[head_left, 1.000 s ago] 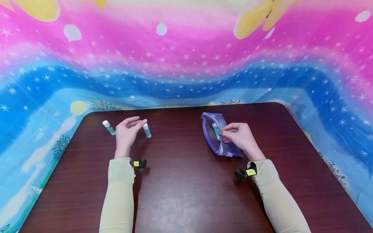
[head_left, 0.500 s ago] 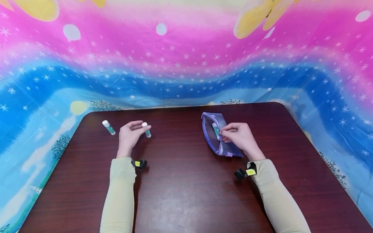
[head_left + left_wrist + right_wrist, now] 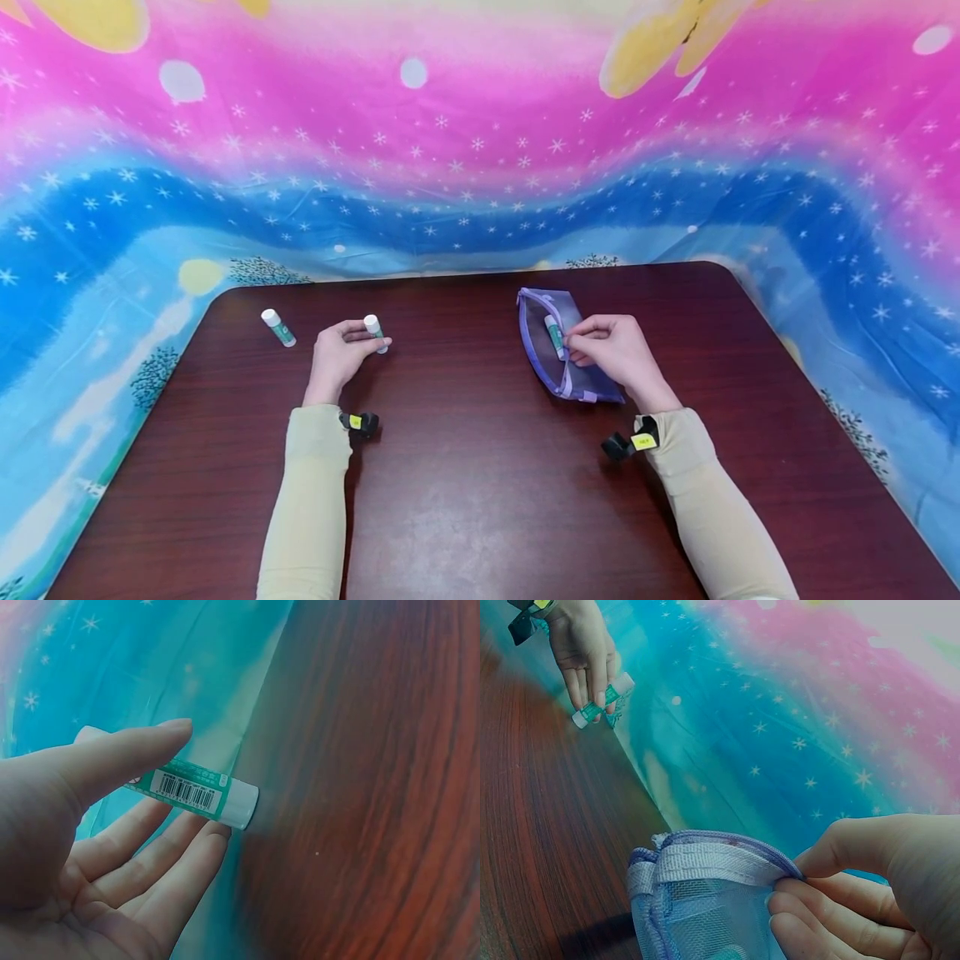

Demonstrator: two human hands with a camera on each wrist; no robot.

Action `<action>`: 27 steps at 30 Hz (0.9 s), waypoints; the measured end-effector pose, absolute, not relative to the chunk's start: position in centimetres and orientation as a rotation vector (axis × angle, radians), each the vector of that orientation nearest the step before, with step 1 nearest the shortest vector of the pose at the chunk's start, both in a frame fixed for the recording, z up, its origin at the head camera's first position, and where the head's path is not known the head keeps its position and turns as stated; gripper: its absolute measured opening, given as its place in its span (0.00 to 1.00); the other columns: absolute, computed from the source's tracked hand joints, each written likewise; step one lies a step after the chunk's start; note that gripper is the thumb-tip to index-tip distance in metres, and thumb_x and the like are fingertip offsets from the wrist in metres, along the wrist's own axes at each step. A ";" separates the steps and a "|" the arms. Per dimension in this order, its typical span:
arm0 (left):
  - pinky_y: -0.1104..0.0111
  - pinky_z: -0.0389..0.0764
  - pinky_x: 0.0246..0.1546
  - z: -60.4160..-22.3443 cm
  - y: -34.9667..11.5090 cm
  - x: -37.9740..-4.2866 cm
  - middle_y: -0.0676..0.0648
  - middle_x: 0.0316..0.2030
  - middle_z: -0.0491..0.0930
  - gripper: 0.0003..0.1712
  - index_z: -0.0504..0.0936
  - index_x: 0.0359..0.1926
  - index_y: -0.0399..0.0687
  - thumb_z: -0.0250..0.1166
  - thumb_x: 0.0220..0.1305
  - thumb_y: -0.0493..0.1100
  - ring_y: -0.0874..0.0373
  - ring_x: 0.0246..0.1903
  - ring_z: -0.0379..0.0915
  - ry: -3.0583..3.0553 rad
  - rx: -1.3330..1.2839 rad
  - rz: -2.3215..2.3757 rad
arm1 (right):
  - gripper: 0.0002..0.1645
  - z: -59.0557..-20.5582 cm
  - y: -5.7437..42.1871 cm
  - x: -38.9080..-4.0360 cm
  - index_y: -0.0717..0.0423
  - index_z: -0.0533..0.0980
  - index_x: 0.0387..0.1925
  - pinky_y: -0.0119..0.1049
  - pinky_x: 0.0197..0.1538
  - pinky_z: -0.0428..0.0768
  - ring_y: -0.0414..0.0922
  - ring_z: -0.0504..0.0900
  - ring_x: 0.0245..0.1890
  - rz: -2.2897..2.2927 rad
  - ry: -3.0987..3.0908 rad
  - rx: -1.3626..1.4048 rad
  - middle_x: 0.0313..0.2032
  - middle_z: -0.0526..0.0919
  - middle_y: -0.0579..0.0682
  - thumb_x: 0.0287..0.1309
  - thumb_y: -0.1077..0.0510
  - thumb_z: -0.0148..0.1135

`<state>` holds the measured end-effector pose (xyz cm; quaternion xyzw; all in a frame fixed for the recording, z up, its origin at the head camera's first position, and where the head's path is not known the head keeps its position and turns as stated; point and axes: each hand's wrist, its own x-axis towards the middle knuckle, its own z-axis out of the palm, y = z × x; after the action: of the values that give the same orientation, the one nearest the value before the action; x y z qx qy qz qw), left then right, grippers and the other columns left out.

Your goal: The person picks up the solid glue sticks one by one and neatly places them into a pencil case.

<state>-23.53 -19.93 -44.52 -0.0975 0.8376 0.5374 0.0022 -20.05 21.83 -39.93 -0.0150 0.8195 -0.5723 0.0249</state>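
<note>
Standing on the table, a white-capped green glue stick (image 3: 372, 323) is between the thumb and fingers of my left hand (image 3: 333, 362). The left wrist view shows my thumb lying across the glue stick (image 3: 187, 791), with fingertips against its far side and its barcode showing. My right hand (image 3: 615, 350) pinches the open edge of a purple mesh zip pouch (image 3: 596, 382) between thumb and fingers. Inside the pouch's mouth lies another glue stick (image 3: 554, 335). In the right wrist view, the pouch's zip edge (image 3: 720, 862) is held up by my thumb and forefinger.
A third glue stick (image 3: 278, 328) stands to the left of my left hand. Everything is on a dark reddish wooden table (image 3: 450, 475), with a colourful patterned cloth (image 3: 450, 167) hanging behind its far edge. Black cameras (image 3: 363, 423) are strapped to both wrists.
My left hand has moved slightly right and down, from above the glue stick's cap to around its body, its thumb now across the front. My right hand and the pouch hold still.
</note>
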 end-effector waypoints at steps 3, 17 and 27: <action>0.59 0.78 0.54 -44.6 -20.0 -23.6 0.37 0.53 0.82 0.34 0.78 0.62 0.37 0.77 0.59 0.47 0.47 0.55 0.78 2.626 -0.298 1.680 | 0.13 -40.0 21.8 -20.1 0.70 0.85 0.42 0.38 0.35 0.87 0.47 0.87 0.28 -1.771 2.534 -0.050 0.36 0.87 0.65 0.62 0.62 0.71; 0.57 0.77 0.57 -44.9 -20.0 -23.4 0.36 0.54 0.82 0.28 0.78 0.61 0.35 0.75 0.61 0.38 0.46 0.55 0.80 2.612 -0.256 1.693 | 0.13 -40.0 21.9 -20.2 0.70 0.85 0.42 0.37 0.35 0.87 0.48 0.87 0.28 -1.756 2.550 -0.043 0.34 0.88 0.63 0.62 0.62 0.71; 0.55 0.75 0.59 -44.9 -20.0 -23.4 0.35 0.54 0.82 0.26 0.80 0.58 0.34 0.75 0.61 0.37 0.43 0.56 0.79 2.651 -0.233 1.657 | 0.13 -40.0 21.9 -20.2 0.70 0.85 0.42 0.37 0.35 0.87 0.47 0.87 0.28 -1.761 2.543 -0.035 0.35 0.88 0.63 0.62 0.62 0.71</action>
<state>-23.39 -19.96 -44.86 -0.0744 0.8457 0.5285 0.0031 -20.20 21.90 -40.03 -0.0114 0.8219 -0.5690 0.0241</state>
